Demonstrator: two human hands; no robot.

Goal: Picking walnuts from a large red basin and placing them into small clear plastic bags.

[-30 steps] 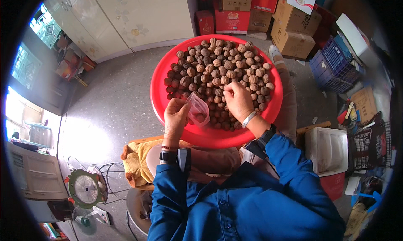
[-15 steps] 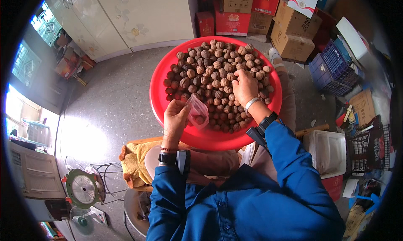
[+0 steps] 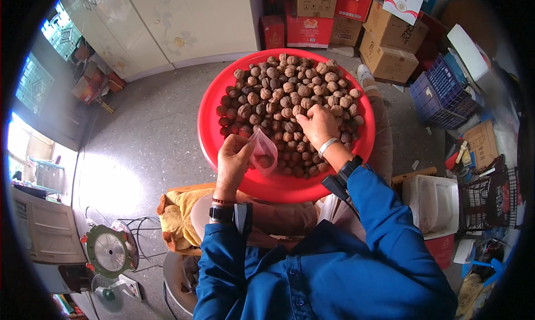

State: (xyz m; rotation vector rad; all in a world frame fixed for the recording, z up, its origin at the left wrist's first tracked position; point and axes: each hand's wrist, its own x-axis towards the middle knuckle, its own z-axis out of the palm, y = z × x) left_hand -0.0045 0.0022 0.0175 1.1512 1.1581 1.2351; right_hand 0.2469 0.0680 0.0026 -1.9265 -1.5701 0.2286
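A big round red basin [image 3: 214, 122] in front of me holds a broad heap of brown walnuts [image 3: 273, 91]. Over its near left part, my left hand [image 3: 231, 161] pinches the edge of a small clear plastic bag [image 3: 264, 153]. The bag hangs with its mouth spread, and something dark, looking like a walnut, shows in its bottom. My right hand [image 3: 319, 125] is over the middle right of the heap, thumb and fingers closed together at a walnut. Whether that walnut is lifted off the heap, I cannot tell.
Cardboard boxes [image 3: 390, 36] and red cartons stand beyond the basin. At the right are a blue plastic crate [image 3: 437, 97] and a white tub [image 3: 432, 203]. A round green fan [image 3: 111, 250] with cables sits on the floor at the left, near a yellow plush cushion [image 3: 184, 214].
My right hand has moved left and slightly nearer, toward the bag. My left hand and the bag have stayed almost in place.
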